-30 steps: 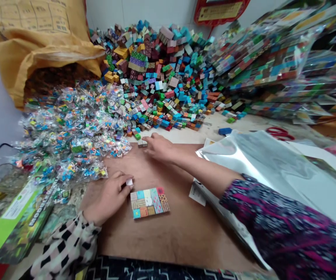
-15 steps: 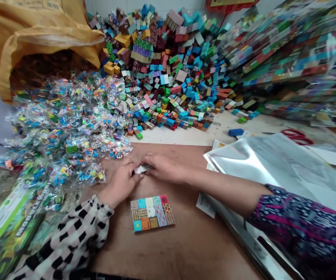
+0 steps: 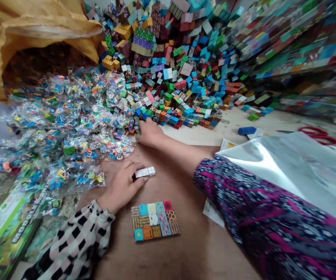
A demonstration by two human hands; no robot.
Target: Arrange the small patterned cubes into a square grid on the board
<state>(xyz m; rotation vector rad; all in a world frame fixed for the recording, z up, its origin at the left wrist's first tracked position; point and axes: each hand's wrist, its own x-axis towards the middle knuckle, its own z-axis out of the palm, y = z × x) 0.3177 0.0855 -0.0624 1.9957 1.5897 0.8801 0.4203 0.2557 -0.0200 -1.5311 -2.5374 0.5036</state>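
My left hand [image 3: 123,182] rests low over the brown board [image 3: 203,249], thumb and fingers pinched on a short row of white blocks [image 3: 146,172]. The row's right end sticks out past the fingertips. My right hand [image 3: 150,133] reaches forward to the front edge of the heap of colourful printed blocks [image 3: 185,70]. Its fingertips are at small blocks there and are partly hidden, so I cannot tell whether they grip one. Nearer to me lies a flat rectangle of patterned blocks [image 3: 155,221], set close together, apart from both hands.
Clear bags of small colourful pieces [image 3: 77,116] pile up at left, before an open yellow sack [image 3: 48,29]. A green printed box [image 3: 7,229] lies front left. At right are clear plastic sheets [image 3: 287,167], red-handled scissors [image 3: 318,134], a blue block [image 3: 246,130] and stacked wrapped block sets [image 3: 302,58].
My right hand has left the white blocks and moved forward to the block heap. My left hand keeps hold of the white row, now more exposed. The camera view has shifted slightly.
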